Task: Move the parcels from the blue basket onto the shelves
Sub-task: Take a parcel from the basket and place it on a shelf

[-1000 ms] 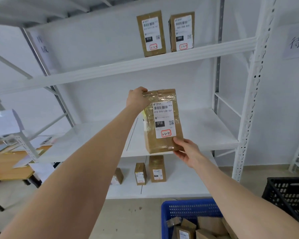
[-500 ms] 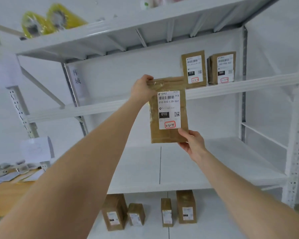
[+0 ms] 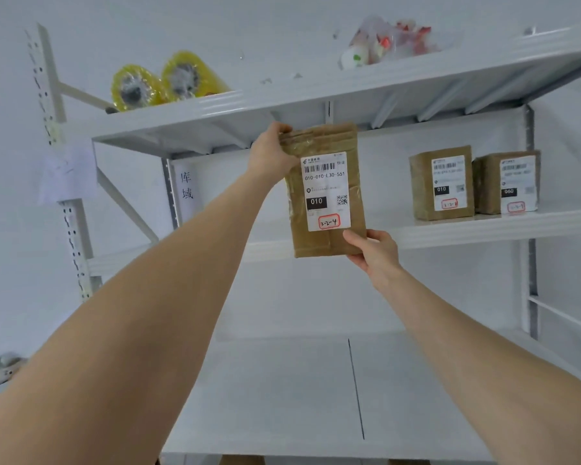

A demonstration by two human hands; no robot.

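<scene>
**Brown parcel raised to the second shelf**

Brown kraft paper fills my grip: my left hand (image 3: 271, 156) clamps the top left corner of the flat brown paper parcel with the white shipping label (image 3: 326, 189), and my right hand (image 3: 374, 251) pinches its bottom right corner, thumb on the front face. The parcel hangs upright, label toward me, marked 3-2-4 in red.

A second ago I held it low, in front of the wide lower shelf; now it is lifted level with the white metal upper shelf (image 3: 483, 228), its bottom edge just over the shelf's front lip. That tells me the carry is nearly done and only the set-down remains.

To the right, two brown boxed parcels with white labels (image 3: 441, 182) already stand on that shelf, well apart from mine. Yellow tape rolls (image 3: 168, 80) sit on the top shelf. The blue basket is out of view.
</scene>
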